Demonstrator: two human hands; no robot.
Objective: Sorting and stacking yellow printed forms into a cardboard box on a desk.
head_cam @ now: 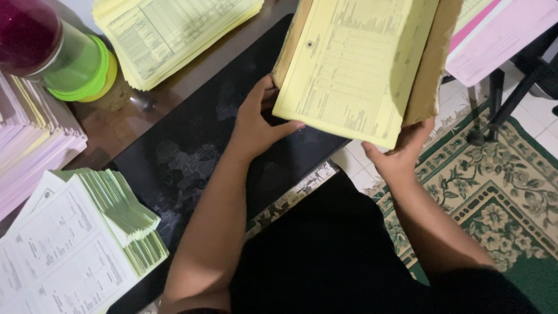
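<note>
A thick bundle of yellow printed forms (349,64) lies in brown wrapping paper (433,64), tilted over the right end of the desk. My left hand (258,119) grips the bundle's lower left corner, thumb under the yellow sheets. My right hand (401,151) supports it from beneath at the lower right edge, fingers hidden under the paper. Both hands hold the bundle above the black desk mat (192,145).
A second stack of yellow forms (174,32) lies at the desk's far side. Fanned green-edged white forms (81,238) sit at lower left, pinkish paper stacks (29,139) at left, a green-lidded jar (64,55) behind them. Pink sheets (500,35) lie at right above a patterned green rug (500,197).
</note>
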